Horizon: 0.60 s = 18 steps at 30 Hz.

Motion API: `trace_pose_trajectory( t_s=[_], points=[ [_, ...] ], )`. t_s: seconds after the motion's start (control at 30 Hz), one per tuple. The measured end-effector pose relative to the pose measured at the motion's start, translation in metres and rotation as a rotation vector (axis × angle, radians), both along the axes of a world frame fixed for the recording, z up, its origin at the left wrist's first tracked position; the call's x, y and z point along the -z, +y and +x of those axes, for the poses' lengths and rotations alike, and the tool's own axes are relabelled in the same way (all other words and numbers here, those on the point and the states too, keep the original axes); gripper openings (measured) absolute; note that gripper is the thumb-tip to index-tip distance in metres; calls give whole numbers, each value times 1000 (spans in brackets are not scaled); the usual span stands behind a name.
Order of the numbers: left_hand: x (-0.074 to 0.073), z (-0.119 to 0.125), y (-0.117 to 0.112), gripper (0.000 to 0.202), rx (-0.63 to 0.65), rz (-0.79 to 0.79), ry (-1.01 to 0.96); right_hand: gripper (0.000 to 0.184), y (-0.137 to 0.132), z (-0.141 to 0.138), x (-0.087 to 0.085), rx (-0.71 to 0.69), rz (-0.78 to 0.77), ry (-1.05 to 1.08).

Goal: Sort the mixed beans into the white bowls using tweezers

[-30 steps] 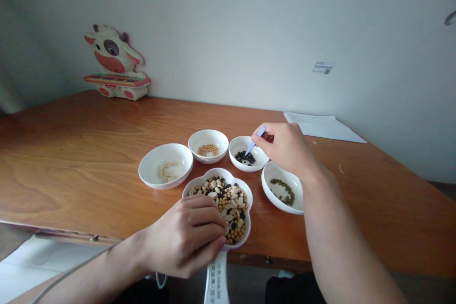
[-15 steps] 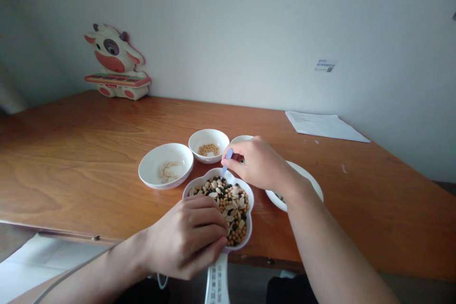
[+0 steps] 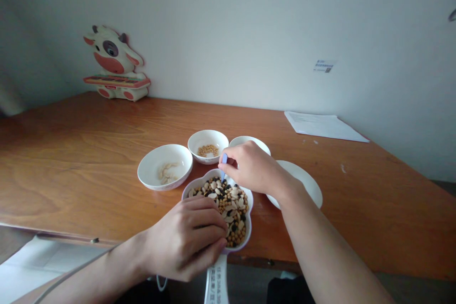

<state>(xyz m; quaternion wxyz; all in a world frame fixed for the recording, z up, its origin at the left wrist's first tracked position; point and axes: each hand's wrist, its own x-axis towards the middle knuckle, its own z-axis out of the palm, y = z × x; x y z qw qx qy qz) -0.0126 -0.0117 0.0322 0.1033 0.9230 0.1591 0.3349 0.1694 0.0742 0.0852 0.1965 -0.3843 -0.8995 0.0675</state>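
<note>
My right hand (image 3: 251, 168) is pinched tight on pale blue plastic tweezers (image 3: 224, 160), tips down in white flower-shaped bowl of mixed beans (image 3: 250, 221), near edge of brown wooden table (image 3: 71, 152). Left hand (image 3: 188, 237) clamped on bowl's near-left rim.

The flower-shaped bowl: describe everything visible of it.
The flower-shaped bowl is white, glossy like ceramic, with a scalloped rim, upright near the front edge of the wooden table. It holds mixed black, tan and pale seeds. The left hand clasps its near rim; the right hand points blue tweezers into its far side.
</note>
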Motion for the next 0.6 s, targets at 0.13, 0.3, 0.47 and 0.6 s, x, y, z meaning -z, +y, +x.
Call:
trace_pose_trajectory(
  t_s=[0.13, 0.3, 0.47, 0.6],
  points=[
    [1, 0, 0, 16, -2, -8, 5, 30, -1, -1, -1, 5, -17, 3],
    [2, 0, 0, 14, -4, -6, 8, 31, -2, -1, -2, 4, -32, 3],
    [2, 0, 0, 14, -12, 7, 3, 30, -2, -2, -3, 0, -44, -7],
    [2, 0, 0, 15, -12, 3, 7, 29, -1, -2, -1, 0, -41, -11]
  ],
)
